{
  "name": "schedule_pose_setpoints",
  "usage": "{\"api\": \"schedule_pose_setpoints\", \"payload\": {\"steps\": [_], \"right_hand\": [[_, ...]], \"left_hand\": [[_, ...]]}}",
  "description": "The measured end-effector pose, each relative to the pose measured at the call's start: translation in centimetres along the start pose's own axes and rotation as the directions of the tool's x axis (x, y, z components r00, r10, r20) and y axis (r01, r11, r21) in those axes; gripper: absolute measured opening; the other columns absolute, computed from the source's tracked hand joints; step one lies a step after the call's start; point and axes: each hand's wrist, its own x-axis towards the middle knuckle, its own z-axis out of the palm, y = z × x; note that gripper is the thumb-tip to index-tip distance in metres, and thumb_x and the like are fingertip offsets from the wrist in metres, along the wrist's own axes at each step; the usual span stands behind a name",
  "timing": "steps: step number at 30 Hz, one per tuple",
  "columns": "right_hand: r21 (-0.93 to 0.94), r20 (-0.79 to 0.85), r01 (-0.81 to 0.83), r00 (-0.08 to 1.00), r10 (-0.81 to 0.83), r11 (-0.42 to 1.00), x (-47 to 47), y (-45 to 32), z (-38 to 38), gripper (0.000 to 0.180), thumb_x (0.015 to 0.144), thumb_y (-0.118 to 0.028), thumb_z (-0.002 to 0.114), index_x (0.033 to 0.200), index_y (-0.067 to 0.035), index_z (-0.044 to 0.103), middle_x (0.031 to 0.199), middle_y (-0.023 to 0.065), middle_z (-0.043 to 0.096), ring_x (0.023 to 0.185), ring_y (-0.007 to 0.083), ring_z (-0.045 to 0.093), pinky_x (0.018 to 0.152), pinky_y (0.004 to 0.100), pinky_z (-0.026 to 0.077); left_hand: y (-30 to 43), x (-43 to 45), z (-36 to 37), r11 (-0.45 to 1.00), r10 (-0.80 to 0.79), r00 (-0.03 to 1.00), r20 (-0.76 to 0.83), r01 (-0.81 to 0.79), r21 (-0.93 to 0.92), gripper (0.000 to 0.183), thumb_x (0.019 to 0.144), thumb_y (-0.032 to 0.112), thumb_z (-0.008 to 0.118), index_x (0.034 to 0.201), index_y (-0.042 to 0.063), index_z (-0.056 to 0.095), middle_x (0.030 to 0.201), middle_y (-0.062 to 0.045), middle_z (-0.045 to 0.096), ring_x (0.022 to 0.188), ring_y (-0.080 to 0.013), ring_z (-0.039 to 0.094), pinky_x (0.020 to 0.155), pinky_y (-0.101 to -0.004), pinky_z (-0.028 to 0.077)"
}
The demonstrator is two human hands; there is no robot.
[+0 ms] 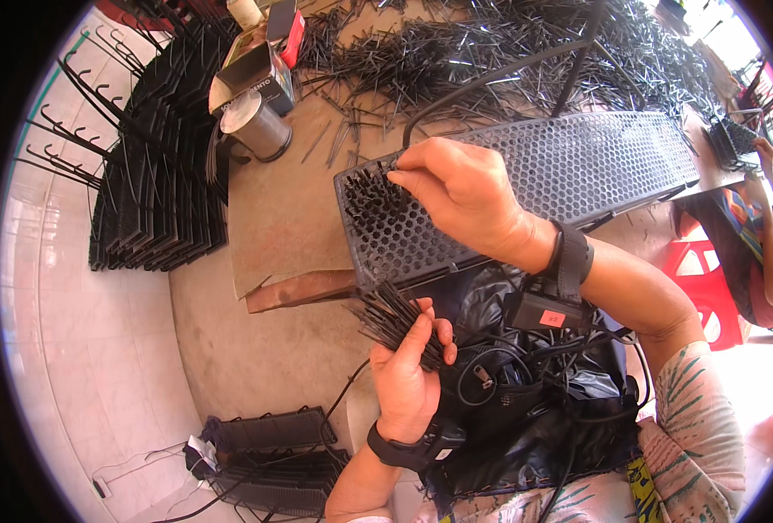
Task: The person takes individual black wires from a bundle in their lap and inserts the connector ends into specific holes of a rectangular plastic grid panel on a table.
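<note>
My left hand holds a bundle of thin dark strips below the near left corner of a long black perforated panel. Over the panel's left end is my right hand, its thumb and forefinger pinched together. Whether a strip is between those fingertips cannot be told. Beside them, a cluster of short dark pieces stands up from the holes. The panel has a curved dark metal frame rising behind it.
Loose dark strips are heaped along the table. A metal spool and an open box stand at the left. Stacked black panels with hooks lean near the wall; more lie below. A co-worker's hands are at far right.
</note>
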Motion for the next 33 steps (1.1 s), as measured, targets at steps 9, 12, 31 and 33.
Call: {"api": "schedule_pose_setpoints", "payload": {"steps": [9,12,31,33], "right_hand": [[0.012,0.350,0.204,0.916,-0.195,0.979,-1.3,1.1,1.1,0.015,0.070,-0.006,0.062,0.077,0.002,0.052,0.064,0.0140,0.054,0.058,0.0303,0.055,0.049,0.0356,0.043],[0.012,0.468,0.163,0.871,-0.150,0.987,-1.1,0.3,0.8,0.017,0.072,-0.010,0.061,0.078,0.003,0.051,0.062,0.0151,0.054,0.058,0.0309,0.055,0.048,0.0361,0.043],[0.019,-0.001,-0.043,0.999,0.043,0.999,-0.4,-0.2,-1.6,0.013,0.072,-0.002,0.063,0.084,-0.001,0.056,0.066,0.0094,0.059,0.055,0.0151,0.058,0.049,0.0233,0.045],[-0.021,0.020,0.015,1.000,-0.014,1.000,-0.5,0.4,-1.1,0.013,0.071,-0.001,0.062,0.083,-0.001,0.055,0.068,0.0114,0.058,0.057,0.0233,0.058,0.049,0.0271,0.045]], "left_hand": [[-0.1,0.0,0.0,1.000,-0.025,1.000,0.007,0.025,0.013,0.014,0.080,0.002,0.055,0.093,0.000,0.052,0.082,-0.005,0.053,0.066,-0.0163,0.052,0.047,-0.0269,0.041],[0.0,0.0,0.0,0.999,-0.018,1.000,0.009,0.017,0.033,0.013,0.080,0.001,0.055,0.092,0.001,0.052,0.082,-0.006,0.053,0.067,-0.0163,0.052,0.047,-0.0263,0.041],[-0.2,0.1,-0.1,0.999,-0.024,1.000,-0.008,0.024,-0.035,0.009,0.082,0.008,0.054,0.090,0.004,0.051,0.082,-0.006,0.053,0.066,-0.0181,0.052,0.046,-0.0272,0.041],[-0.2,0.1,-0.1,0.999,-0.038,0.999,-0.014,0.037,-0.038,0.009,0.082,0.008,0.054,0.090,0.004,0.051,0.081,-0.006,0.053,0.066,-0.0181,0.052,0.046,-0.0272,0.041]]}}
